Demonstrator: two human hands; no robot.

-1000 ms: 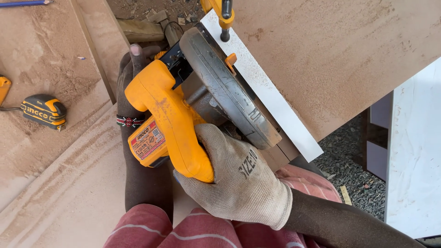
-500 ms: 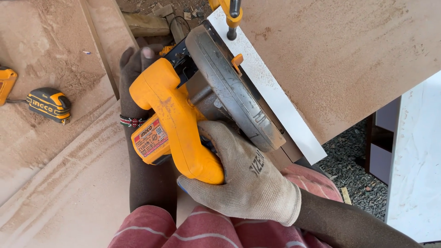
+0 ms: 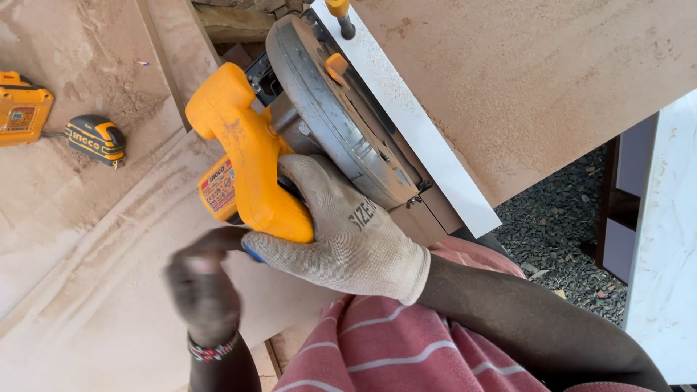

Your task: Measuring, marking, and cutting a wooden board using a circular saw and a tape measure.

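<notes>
A circular saw is seen near the upper middle of the head view, resting on the brown board at its cut edge. The saw body and looped handle are orange-yellow plastic, dusted with sawdust. A grey metal blade guard curves along the right side of the body, with a small orange knob set on it. A bright strip of white metal lies just beside the guard, running diagonally along the board.

The right hand, in a pale knitted work glove, is clenched around the rear of the saw handle; the fingers are wrapped fully about the grip. The left hand is bare and motion-blurred, just below the handle; whether its fingers are curled or loose cannot be told. A beaded band is worn at its wrist.

Labels: a rectangular sticker, red and pale, is fixed to the lower left side of the saw housing. Dark lettering is printed on the back of the glove.

At the left edge, on a dusty sheet, a yellow-and-black tape measure lies beside a yellow tool bearing a small square label. Grey gravel is seen lower right.
</notes>
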